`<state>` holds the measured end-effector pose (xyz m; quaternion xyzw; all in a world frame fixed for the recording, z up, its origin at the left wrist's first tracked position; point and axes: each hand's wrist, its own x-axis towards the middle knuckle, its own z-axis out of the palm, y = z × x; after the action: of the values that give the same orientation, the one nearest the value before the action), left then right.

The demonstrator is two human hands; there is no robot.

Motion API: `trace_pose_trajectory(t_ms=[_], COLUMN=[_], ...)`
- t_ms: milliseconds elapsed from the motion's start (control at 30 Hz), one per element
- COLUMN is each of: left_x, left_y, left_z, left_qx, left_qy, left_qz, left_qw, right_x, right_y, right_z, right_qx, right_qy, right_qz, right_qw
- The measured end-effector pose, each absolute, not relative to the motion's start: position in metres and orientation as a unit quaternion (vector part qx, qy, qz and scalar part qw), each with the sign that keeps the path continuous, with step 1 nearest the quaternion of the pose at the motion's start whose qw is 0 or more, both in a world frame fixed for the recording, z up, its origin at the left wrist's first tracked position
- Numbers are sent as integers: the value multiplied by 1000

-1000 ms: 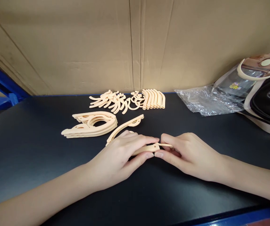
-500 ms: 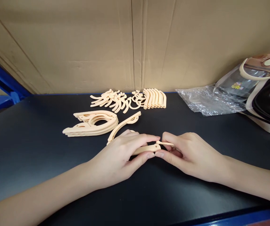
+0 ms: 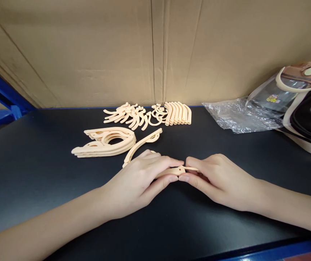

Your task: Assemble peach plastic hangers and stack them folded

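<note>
Just above the tabletop (image 3: pixel 144 235), the left hand (image 3: pixel 141 177) has its fingers closed around a cream hanger arm (image 3: pixel 170 172); the right hand's (image 3: pixel 220 179) fingers pinch a thin piece (image 3: pixel 192 169) at its end. Beyond lie stacked hangers (image 3: pixel 103 148), then a row of curved pieces (image 3: pixel 178 113). Far right, a bottle's (image 3: pixel 287 98) sticker (image 3: pixel 273 99) is too small to read.
</note>
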<state>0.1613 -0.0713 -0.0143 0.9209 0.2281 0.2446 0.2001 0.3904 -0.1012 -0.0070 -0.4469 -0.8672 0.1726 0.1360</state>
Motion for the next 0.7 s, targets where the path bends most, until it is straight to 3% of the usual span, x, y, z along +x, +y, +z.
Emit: trace_pose_trajectory(t_ms=[167,433,700], left_x=[162,164,163], left_y=[-71,-70,-71], left_z=[-12,-9,-10], left_qx=[921,927,929], left_qy=[222,218,220], left_qz=[238,212,209], left_qw=[215,218,213], right_x=[391,392,393], right_y=[-101,-100,-98], right_z=[-9,-16,-18], right_qx=[-419,-349,-337], right_qy=[-890,-925,-927], right_qz=[119,-74,-93], right_qw=[132,128,138])
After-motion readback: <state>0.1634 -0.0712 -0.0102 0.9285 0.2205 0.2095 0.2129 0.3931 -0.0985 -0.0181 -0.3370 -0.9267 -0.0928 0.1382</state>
